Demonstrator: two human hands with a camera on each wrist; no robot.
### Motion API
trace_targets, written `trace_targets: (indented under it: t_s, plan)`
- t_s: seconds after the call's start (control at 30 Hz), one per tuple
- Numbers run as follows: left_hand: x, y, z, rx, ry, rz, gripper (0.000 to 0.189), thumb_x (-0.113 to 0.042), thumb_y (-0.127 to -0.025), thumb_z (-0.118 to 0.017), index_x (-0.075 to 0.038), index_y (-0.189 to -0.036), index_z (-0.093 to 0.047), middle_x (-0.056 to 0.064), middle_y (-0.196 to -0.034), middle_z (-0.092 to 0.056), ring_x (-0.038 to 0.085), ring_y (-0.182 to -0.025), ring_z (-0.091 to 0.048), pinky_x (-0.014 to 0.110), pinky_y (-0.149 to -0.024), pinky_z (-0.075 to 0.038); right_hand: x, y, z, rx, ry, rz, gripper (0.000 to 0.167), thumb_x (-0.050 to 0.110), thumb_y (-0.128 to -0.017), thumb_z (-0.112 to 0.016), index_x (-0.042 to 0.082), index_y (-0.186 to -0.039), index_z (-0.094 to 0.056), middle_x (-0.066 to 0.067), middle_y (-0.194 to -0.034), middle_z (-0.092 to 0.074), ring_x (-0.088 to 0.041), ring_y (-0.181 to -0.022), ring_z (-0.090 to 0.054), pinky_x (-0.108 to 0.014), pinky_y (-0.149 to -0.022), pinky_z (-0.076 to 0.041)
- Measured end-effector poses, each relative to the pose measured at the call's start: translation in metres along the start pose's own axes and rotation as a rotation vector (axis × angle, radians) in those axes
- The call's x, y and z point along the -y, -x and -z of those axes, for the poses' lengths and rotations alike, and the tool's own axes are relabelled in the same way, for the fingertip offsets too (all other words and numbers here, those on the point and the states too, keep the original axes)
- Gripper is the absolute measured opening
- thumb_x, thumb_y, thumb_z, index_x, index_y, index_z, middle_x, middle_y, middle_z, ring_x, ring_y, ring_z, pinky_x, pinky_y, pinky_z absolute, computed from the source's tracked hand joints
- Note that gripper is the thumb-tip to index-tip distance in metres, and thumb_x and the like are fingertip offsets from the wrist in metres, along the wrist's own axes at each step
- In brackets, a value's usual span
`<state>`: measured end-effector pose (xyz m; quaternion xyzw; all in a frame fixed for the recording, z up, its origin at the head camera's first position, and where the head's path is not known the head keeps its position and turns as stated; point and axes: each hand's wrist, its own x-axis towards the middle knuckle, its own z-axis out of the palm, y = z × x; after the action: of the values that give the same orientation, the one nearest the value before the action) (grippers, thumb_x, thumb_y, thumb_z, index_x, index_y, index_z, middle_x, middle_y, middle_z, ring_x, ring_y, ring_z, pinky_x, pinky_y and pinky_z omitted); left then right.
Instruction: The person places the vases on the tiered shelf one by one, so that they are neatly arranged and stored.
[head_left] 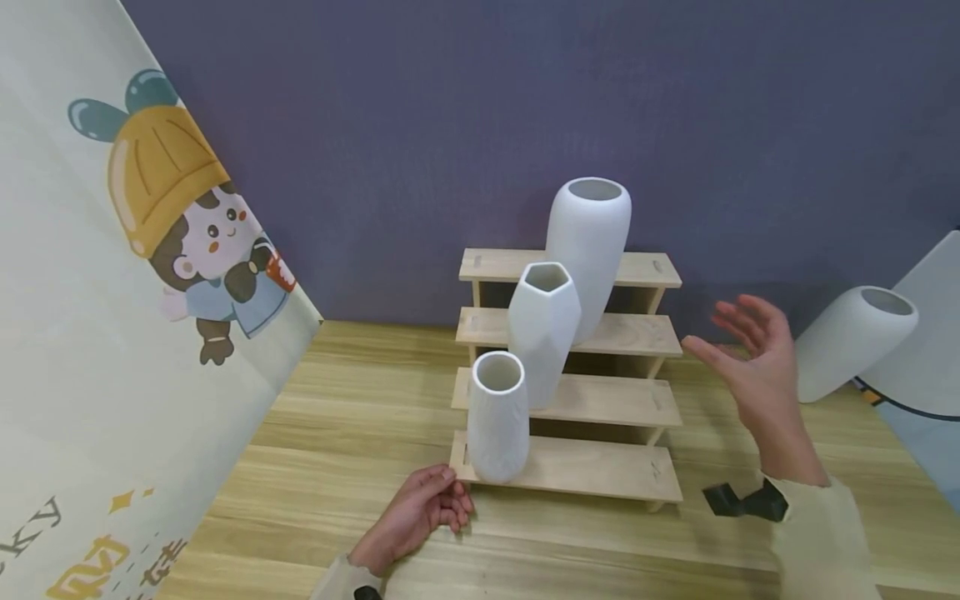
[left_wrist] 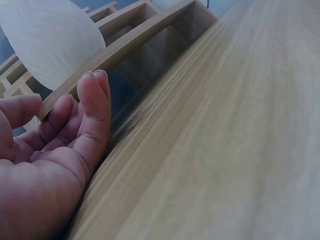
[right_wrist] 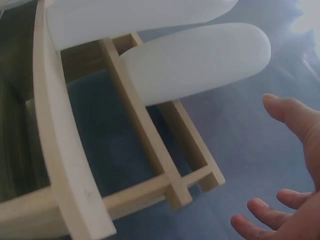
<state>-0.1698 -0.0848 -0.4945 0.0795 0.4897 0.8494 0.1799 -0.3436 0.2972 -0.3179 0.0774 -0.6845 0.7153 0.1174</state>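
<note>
My left hand (head_left: 416, 512) pinches the front left corner of a stepped wooden stand (head_left: 600, 468), thumb above the lowest board and fingers beneath it. Three white vases stand on its steps: a short round-mouthed vase (head_left: 498, 433) at the bottom, a faceted vase (head_left: 543, 333) with a five-sided mouth behind it, and a tall smooth vase (head_left: 588, 242) higher up. Raised in the air right of the stand is my right hand (head_left: 765, 375), thumb and fingers spread apart, holding nothing. In the right wrist view its thumb points towards the tall vase (right_wrist: 200, 62) without touching it.
Another white vase (head_left: 847, 346) stands on the wood-grain tabletop (head_left: 352, 417) beyond my right hand. A dark blue-grey panel (head_left: 390, 167) rises behind the stand. At the left is a white panel with a cartoon figure (head_left: 202, 225); another pale panel (head_left: 918, 350) borders the right.
</note>
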Motion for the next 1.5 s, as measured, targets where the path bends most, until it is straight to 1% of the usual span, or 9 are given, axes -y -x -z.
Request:
trace_targets:
  t_s: [0.1,0.33,0.6,0.8,1.03,1.13,1.23,1.37,1.5]
  plan:
    - [0.0,0.002,0.001,0.005,0.0,-0.001,0.03,-0.019,-0.11,-0.034,-0.012,-0.096,-0.059,-0.001,-0.092,-0.074,0.007,-0.079,-0.069,0.019,-0.068,-0.058,-0.004,0.003,0.007,-0.003,-0.031,0.001,0.073,-0.012,-0.079,-0.076,0.022,-0.135,-0.043,0.014,-0.123,-0.059,0.0,-0.111,-0.056,-0.004,-0.078,-0.051]
    - [0.002,0.005,0.002,0.017,-0.002,-0.007,0.031,-0.018,-0.11,-0.032,-0.012,-0.096,-0.059,-0.002,-0.092,-0.074,0.006,-0.079,-0.069,0.019,-0.068,-0.058,-0.012,0.012,0.024,-0.032,-0.041,-0.033,0.071,-0.01,-0.081,-0.075,0.024,-0.134,-0.042,0.017,-0.121,-0.059,0.003,-0.109,-0.056,-0.003,-0.077,-0.052]
    - [0.002,0.009,0.004,0.016,-0.006,0.006,0.029,-0.019,-0.11,-0.034,-0.012,-0.096,-0.059,-0.002,-0.091,-0.074,0.006,-0.079,-0.069,0.019,-0.068,-0.058,-0.017,0.022,0.041,-0.08,0.017,-0.063,0.072,-0.007,-0.082,-0.075,0.025,-0.137,-0.04,0.019,-0.12,-0.057,0.006,-0.107,-0.055,0.0,-0.076,-0.048]
    - [0.001,0.012,0.006,0.025,-0.003,0.014,0.03,-0.019,-0.11,-0.033,-0.012,-0.096,-0.059,-0.002,-0.091,-0.074,0.006,-0.079,-0.069,0.019,-0.068,-0.058,-0.019,0.028,0.051,-0.16,0.092,-0.102,0.074,-0.005,-0.082,-0.077,0.026,-0.139,-0.039,0.021,-0.118,-0.056,0.008,-0.105,-0.054,0.001,-0.073,-0.047]
    - [0.001,0.015,0.007,0.036,-0.002,0.02,0.03,-0.019,-0.111,-0.033,-0.012,-0.097,-0.058,-0.002,-0.092,-0.074,0.006,-0.079,-0.069,0.019,-0.068,-0.058,-0.02,0.033,0.067,-0.225,-0.002,-0.108,0.072,-0.009,-0.08,-0.076,0.024,-0.135,-0.043,0.017,-0.118,-0.058,0.005,-0.104,-0.056,-0.001,-0.071,-0.05]
    - [0.001,0.017,0.008,0.04,-0.005,0.026,0.03,-0.02,-0.111,-0.033,-0.012,-0.097,-0.059,-0.002,-0.092,-0.074,0.006,-0.08,-0.069,0.019,-0.068,-0.058,-0.021,0.036,0.076,-0.258,-0.006,-0.126,0.074,-0.009,-0.08,-0.077,0.023,-0.137,-0.043,0.018,-0.117,-0.059,0.005,-0.105,-0.056,-0.001,-0.07,-0.05]
    - [0.001,0.018,0.009,0.043,-0.004,0.03,0.029,-0.02,-0.11,-0.034,-0.012,-0.097,-0.059,-0.002,-0.092,-0.074,0.006,-0.08,-0.069,0.019,-0.069,-0.058,-0.022,0.037,0.081,-0.325,0.075,-0.166,0.078,-0.006,-0.08,-0.078,0.023,-0.142,-0.041,0.021,-0.119,-0.057,0.005,-0.11,-0.054,0.0,-0.073,-0.047]
    - [0.0,0.02,0.01,0.044,-0.005,0.029,0.029,-0.02,-0.11,-0.034,-0.012,-0.097,-0.059,-0.001,-0.092,-0.074,0.007,-0.08,-0.069,0.019,-0.069,-0.058,-0.023,0.038,0.085,-0.403,0.223,-0.239,0.081,0.002,-0.083,-0.079,0.027,-0.147,-0.036,0.025,-0.122,-0.053,0.007,-0.116,-0.049,0.002,-0.085,-0.04]
    - [0.0,0.022,0.011,0.044,-0.006,0.03,0.029,-0.02,-0.11,-0.034,-0.012,-0.097,-0.059,-0.001,-0.092,-0.074,0.007,-0.08,-0.069,0.019,-0.069,-0.058,-0.025,0.041,0.09,-0.431,0.251,-0.275,0.08,0.006,-0.084,-0.079,0.03,-0.147,-0.035,0.028,-0.121,-0.051,0.008,-0.118,-0.047,0.002,-0.086,-0.038]
